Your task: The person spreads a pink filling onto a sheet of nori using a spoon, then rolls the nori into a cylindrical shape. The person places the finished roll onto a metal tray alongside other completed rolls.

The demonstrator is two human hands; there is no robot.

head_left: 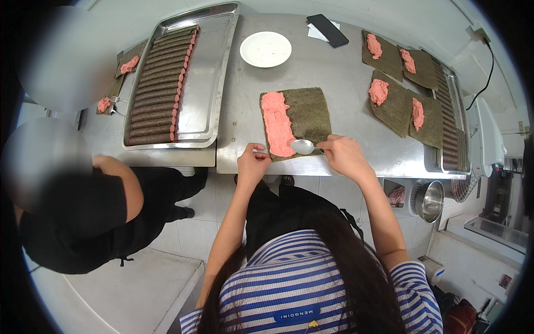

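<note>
A dark green seaweed sheet [311,116] lies flat on the steel table in front of me. Pink paste [278,125] covers its left part in a thick strip, while the right part is bare. My right hand [342,153] grips a metal spoon [303,146], whose bowl rests at the strip's lower right edge. At the sheet's near left corner, my left hand [254,163] is closed, with curled fingers pinching the sheet's edge. The fingertips are partly hidden.
Several seaweed sheets [394,111] bearing pink lumps lie at right, beside a tray of rolls [451,150]. Left stands a steel tray [207,106] with rows of filled rolls [158,89]. A white bowl [266,49] and black phone [328,30] sit far back. A co-worker [83,217] stands at left.
</note>
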